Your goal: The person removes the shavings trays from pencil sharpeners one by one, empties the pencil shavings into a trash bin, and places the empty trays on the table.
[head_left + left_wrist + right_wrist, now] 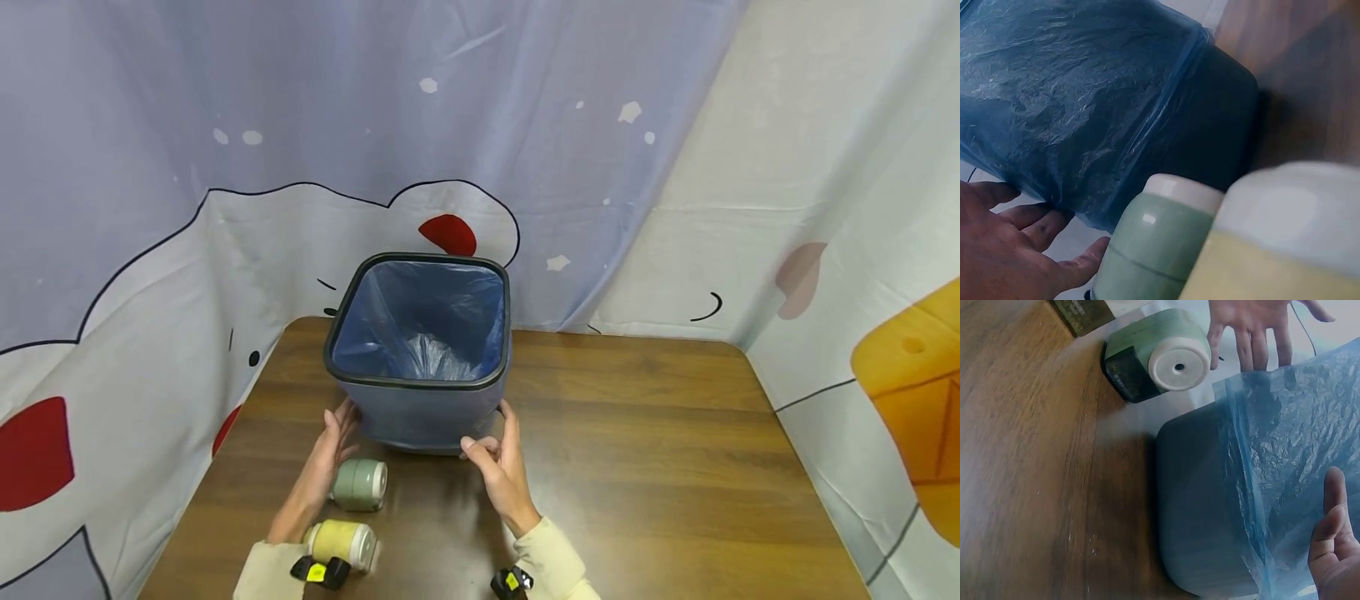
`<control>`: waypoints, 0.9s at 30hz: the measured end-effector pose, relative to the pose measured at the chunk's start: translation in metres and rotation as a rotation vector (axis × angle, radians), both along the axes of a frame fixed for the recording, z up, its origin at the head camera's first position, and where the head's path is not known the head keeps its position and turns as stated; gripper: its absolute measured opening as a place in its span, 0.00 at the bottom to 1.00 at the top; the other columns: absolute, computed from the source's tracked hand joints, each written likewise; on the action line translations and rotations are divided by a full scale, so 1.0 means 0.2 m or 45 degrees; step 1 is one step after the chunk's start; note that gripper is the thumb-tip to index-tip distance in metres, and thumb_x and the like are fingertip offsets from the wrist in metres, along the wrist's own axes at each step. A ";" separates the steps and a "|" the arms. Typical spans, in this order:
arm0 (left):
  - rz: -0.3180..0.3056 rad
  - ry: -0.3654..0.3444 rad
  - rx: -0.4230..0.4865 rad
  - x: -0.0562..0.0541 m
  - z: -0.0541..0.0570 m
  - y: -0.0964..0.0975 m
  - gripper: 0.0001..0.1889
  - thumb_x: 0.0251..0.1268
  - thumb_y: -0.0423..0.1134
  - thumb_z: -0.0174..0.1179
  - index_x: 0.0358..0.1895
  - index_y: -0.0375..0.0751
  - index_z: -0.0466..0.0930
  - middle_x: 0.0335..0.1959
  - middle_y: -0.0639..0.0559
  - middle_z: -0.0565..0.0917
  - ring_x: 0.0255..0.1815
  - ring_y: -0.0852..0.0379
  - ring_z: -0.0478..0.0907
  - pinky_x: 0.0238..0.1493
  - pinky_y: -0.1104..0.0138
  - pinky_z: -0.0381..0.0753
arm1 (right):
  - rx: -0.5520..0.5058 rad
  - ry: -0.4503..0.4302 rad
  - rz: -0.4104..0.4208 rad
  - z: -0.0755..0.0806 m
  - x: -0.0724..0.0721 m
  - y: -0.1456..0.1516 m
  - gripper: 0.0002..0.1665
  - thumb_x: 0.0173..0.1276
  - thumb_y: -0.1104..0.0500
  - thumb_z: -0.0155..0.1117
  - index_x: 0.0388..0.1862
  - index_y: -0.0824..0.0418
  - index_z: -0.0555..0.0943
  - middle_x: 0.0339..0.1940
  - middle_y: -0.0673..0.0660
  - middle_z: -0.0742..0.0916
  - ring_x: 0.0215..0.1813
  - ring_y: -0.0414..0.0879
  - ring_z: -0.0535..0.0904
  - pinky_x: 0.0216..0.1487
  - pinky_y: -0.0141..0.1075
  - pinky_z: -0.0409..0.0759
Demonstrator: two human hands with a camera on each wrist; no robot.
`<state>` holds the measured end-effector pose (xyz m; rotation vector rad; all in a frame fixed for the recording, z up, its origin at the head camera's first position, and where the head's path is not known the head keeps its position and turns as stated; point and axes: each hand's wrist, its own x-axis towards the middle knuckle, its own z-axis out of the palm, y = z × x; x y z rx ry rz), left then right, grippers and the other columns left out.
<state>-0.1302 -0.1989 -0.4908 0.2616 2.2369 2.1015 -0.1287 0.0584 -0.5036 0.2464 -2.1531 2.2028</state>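
A square trash bin point(427, 414) with a black rim stands on the table, lined with a blue plastic bag point(442, 357). The bag's lower edge hangs down around the outside in both wrist views. My left hand point(327, 457) is at the bin's left side, fingers extended against the bag. At the front right corner is my right hand point(504, 477), its index finger straight along the bin and its thumb bent in front. Beside my left hand lies a green canister point(360, 485) with a white end that has a small dark hole in the right wrist view.
A yellow canister point(333, 542) with a white end lies close to the left forearm, nearer than the green one. The brown wooden table point(637, 442) extends to the right. A printed curtain point(555, 150) hangs behind the table and along its sides.
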 end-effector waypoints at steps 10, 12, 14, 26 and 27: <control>0.004 0.065 -0.004 0.04 -0.02 0.08 0.34 0.72 0.53 0.14 0.71 0.29 0.37 0.71 0.31 0.44 0.70 0.36 0.44 0.58 0.37 0.54 | 0.077 0.030 -0.002 0.07 0.09 0.08 0.46 0.61 0.63 0.59 0.72 0.58 0.45 0.21 0.56 0.82 0.29 0.46 0.80 0.43 0.35 0.75; -0.002 0.065 0.005 0.05 -0.02 0.09 0.34 0.72 0.52 0.15 0.70 0.28 0.38 0.71 0.31 0.44 0.70 0.36 0.44 0.58 0.37 0.53 | 0.084 0.067 0.004 0.10 0.12 0.09 0.46 0.61 0.65 0.58 0.72 0.61 0.44 0.21 0.57 0.82 0.28 0.46 0.80 0.42 0.37 0.76; -0.010 0.061 0.008 0.06 -0.01 0.10 0.34 0.73 0.52 0.15 0.70 0.27 0.38 0.71 0.31 0.44 0.70 0.36 0.44 0.59 0.38 0.53 | 0.079 0.092 -0.003 0.11 0.14 0.10 0.45 0.60 0.67 0.57 0.71 0.62 0.45 0.20 0.57 0.82 0.28 0.46 0.80 0.41 0.37 0.76; -0.097 0.072 0.020 0.13 0.01 0.23 0.31 0.74 0.49 0.16 0.70 0.27 0.39 0.70 0.30 0.46 0.69 0.34 0.44 0.58 0.38 0.55 | 0.060 0.146 -0.148 0.03 0.17 0.23 0.44 0.60 0.67 0.57 0.71 0.60 0.48 0.14 0.49 0.78 0.21 0.43 0.76 0.35 0.35 0.74; -0.110 0.070 0.031 0.13 0.01 0.24 0.31 0.74 0.49 0.16 0.70 0.27 0.39 0.70 0.30 0.45 0.70 0.34 0.43 0.58 0.38 0.54 | 0.055 0.152 -0.162 0.01 0.17 0.24 0.44 0.60 0.68 0.57 0.71 0.60 0.49 0.13 0.49 0.77 0.20 0.42 0.75 0.33 0.35 0.74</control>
